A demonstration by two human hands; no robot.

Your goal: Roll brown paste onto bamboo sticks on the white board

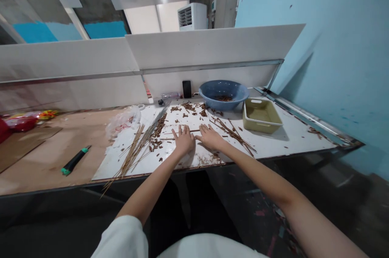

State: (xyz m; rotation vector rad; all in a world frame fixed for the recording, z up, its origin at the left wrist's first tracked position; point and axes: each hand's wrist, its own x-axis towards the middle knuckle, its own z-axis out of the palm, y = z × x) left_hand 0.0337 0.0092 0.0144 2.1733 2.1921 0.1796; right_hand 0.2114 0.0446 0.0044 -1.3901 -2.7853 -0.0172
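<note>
White sleeves (120, 237) lie closest to the lens, with bare forearms rising from them to both hands on a white board (142, 164); the left hand (183, 140) and right hand (210, 137) are open, palms down and fingers spread, neither clenched nor visibly gripping anything; they lie close together near the board's front edge, with a thin brown stick (191, 130) running just beyond the fingertips. Left of the hands on the board, a long bundle of thin sticks (136, 150) fans out and overhangs the front edge; right of them lies a smaller heap of brown sticks (232, 134); brown chips (188, 108) are scattered between both. Beyond the hands stands a blue bowl (223, 89) holding more chips; beside it sits an olive ceramic dish (261, 116); a black phone (187, 89) leans upright left of the bowl, near a plastic bottle (168, 95). Left of the board, a plastic bag (123, 122) touches its edge; a black-and-green utility knife (74, 160) lies on bare plywood (51, 156).
</note>
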